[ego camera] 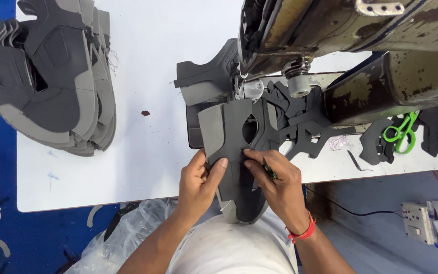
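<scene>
A dark grey and light grey shoe upper piece (234, 147) lies flat on the white table (148, 152), its far end under the sewing machine head (300, 35). My left hand (198, 180) pinches the piece's left edge, thumb on top. My right hand (275, 177) presses fingertips on the piece's right side and also holds a small dark tool between its fingers. A red band circles the right wrist.
A stack of finished grey uppers (51, 76) sits at the table's far left. Black cut pieces (305, 122) lie beside the needle area, and green scissors (402, 133) rest at the right. A clear plastic bag (128, 233) hangs below the table edge.
</scene>
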